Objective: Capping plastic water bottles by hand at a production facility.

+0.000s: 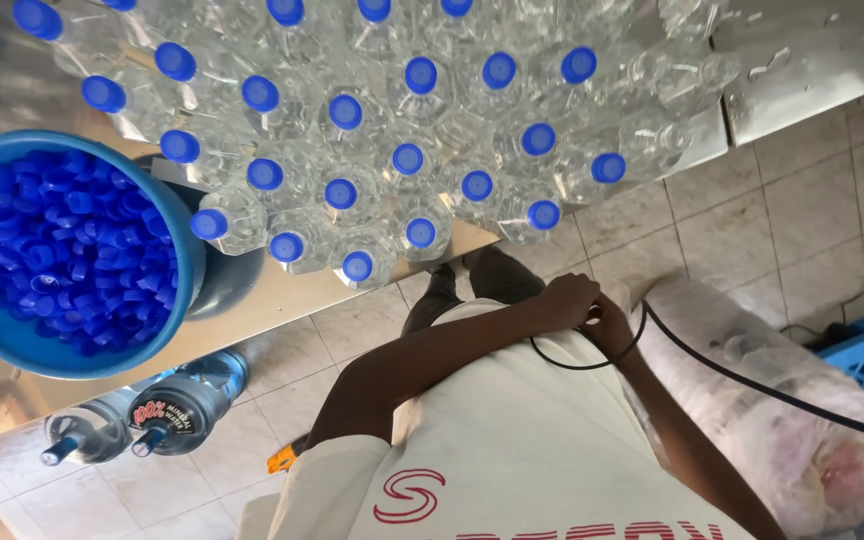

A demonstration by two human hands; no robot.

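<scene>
Head view shows both hands close together low in front of the white shirt, the left hand (pixel 564 300) and right hand (pixel 607 325) curled shut around a thin black cable (pixel 752 385) that loops under them and trails off past the right hand over a clear plastic sack (pixel 782 440). Farther out, beyond the hands, the steel bench (pixel 812 60) carries many clear bottles (pixel 407 160), nearly all already wearing blue caps, a few at the far right edge apparently bare. Off to the left-hand side sits a blue bowl (pixel 187 250) full of loose blue caps (pixel 62 250).

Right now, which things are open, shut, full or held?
Small bottles: upright on the metal table, blue caps on.
Blue bowl: full of loose blue caps.
Big jugs: on the floor under the table.
Black cable: held where both hands meet.
Left hand: closed around the cable.
Right hand: closed around the cable.
Clear plastic sack: stuffed, on the floor.
</scene>
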